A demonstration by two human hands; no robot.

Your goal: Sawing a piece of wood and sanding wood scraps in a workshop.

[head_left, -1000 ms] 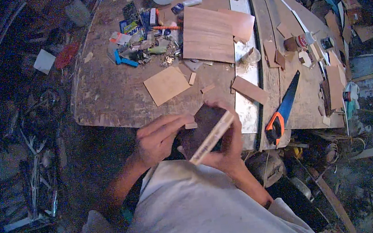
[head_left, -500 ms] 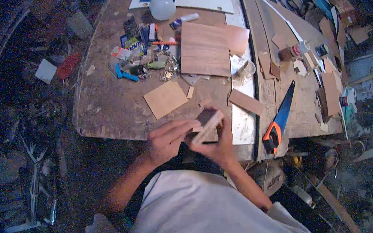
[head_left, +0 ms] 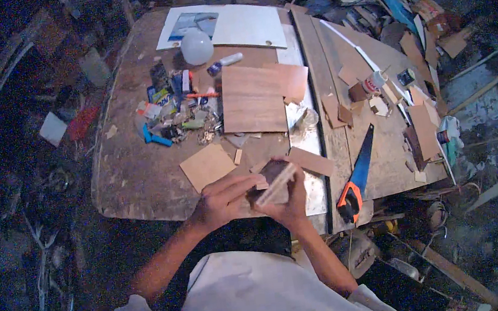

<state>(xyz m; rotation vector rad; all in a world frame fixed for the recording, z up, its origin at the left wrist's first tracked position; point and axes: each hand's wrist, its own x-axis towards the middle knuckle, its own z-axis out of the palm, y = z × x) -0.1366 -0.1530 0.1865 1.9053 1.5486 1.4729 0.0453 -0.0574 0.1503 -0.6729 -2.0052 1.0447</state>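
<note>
Over the near edge of the table, my right hand (head_left: 291,209) grips a small brown wooden box-like piece (head_left: 277,186), fingers on its far side and thumb below. The piece is tilted, with a pale edge toward me. My left hand (head_left: 221,205) is at its left side, fingers pressed together, their tips against or very near it. A small pale bit shows at those fingertips, too blurred to name. Just beyond the hands lie a square tan board (head_left: 206,168), a little wooden strip (head_left: 238,157) and a brown rectangular offcut (head_left: 311,161).
A handsaw (head_left: 359,177) with an orange and black handle lies to the right. Farther off are a wood-grain panel (head_left: 253,100), a pile of small items (head_left: 185,110), a white globe (head_left: 197,47) and a glue bottle (head_left: 374,82). Scrap wood (head_left: 362,13) heaps at the back right.
My view has shifted, so the table sits lower and farther left in the picture. The wooden piece has turned in my right hand and shows its edge more. Both hands stay at it.
</note>
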